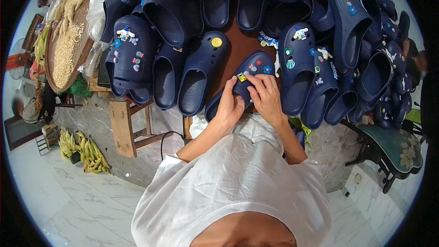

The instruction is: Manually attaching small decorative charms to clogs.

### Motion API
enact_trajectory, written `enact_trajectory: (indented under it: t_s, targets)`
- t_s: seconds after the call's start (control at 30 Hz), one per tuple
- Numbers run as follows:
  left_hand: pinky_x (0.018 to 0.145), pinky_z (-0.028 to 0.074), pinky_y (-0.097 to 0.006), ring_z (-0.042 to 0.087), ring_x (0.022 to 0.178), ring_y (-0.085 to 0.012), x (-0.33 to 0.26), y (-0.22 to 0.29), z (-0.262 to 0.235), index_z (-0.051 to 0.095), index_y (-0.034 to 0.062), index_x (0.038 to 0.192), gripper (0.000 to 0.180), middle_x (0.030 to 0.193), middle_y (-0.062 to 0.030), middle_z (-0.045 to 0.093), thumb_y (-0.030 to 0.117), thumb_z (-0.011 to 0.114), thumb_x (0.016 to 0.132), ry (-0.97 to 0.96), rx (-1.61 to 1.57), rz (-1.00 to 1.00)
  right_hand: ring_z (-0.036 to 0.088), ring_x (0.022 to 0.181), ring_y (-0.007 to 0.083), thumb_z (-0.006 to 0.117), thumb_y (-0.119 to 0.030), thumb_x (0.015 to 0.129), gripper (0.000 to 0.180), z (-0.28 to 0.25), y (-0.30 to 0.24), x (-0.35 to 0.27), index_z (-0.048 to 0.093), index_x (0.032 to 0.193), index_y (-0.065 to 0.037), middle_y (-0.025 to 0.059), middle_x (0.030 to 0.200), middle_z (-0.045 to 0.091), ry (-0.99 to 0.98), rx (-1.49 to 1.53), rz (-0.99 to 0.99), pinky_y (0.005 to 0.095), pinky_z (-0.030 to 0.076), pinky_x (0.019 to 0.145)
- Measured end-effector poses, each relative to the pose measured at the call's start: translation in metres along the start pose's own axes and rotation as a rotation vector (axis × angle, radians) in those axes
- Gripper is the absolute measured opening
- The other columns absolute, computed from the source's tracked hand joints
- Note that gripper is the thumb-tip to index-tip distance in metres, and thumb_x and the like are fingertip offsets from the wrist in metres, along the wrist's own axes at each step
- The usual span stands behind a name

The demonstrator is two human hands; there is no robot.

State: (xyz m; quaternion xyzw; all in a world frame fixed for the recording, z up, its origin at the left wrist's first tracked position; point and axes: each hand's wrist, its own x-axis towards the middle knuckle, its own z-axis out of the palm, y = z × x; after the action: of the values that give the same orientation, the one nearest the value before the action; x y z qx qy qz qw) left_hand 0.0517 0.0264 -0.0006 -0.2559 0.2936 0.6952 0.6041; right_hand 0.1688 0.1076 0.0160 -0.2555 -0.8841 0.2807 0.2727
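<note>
A navy blue clog (259,60) with holes in its upper lies tilted on the brown table (238,41) before me. Small charms sit on it, among them a blue flower, a red piece and a candy shape. My left hand (230,105) grips the clog's left side, with a fingertip beside a yellow and black charm (241,77). From the other side, my right hand (267,97) closes its bent fingers over the clog's upper, next to that charm. The undersides of my fingers are hidden. Just left stands a clog (201,71) with one round yellow button charm (216,42).
Many navy clogs crowd the table, including a decorated clog (297,59) close to my right hand. More charms in a plastic bag (269,41) lie beyond. A wooden stool (122,128) and bunches of green-yellow bananas (89,153) are at left; a dark green chair (393,148) stands right.
</note>
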Motion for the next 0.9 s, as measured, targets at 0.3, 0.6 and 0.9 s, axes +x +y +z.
enact_trajectory:
  t_s: [0.3,0.6,0.9]
  targets:
    - [0.097,0.050,-0.036,0.060,0.108,-0.0183,-0.003,-0.004,-0.013,0.054,0.0043,0.119,0.027,0.113,-0.0086,0.063,0.024,0.053,0.100,-0.089,0.058,0.025,0.055,0.086,0.0295,0.070,-0.019,0.084,0.021,-0.007,-0.004,0.027,0.072,0.104,-0.012,0.0097,0.090,0.057,-0.093,-0.011,0.054,0.0417,0.046,0.077]
    - [0.082,0.045,-0.025,0.058,0.091,-0.0105,-0.023,-0.004,-0.001,0.058,0.0100,0.114,0.025,0.100,0.0018,0.062,0.028,0.060,0.097,-0.016,0.286,0.117,0.057,0.090,0.0312,0.065,-0.013,0.087,0.022,0.001,-0.008,0.022,0.069,0.108,-0.008,0.0129,0.096,0.058,-0.022,0.009,0.033,0.0395,0.047,0.081]
    - [0.075,0.043,-0.024,0.056,0.082,-0.0065,-0.046,-0.003,0.006,0.057,0.0059,0.112,0.024,0.097,0.0014,0.063,0.022,0.063,0.094,-0.053,0.565,0.305,0.058,0.099,0.0308,0.063,0.000,0.087,0.021,-0.007,0.002,-0.034,0.067,0.107,-0.004,0.0141,0.104,0.057,0.240,0.093,0.191,0.0389,0.047,0.087]
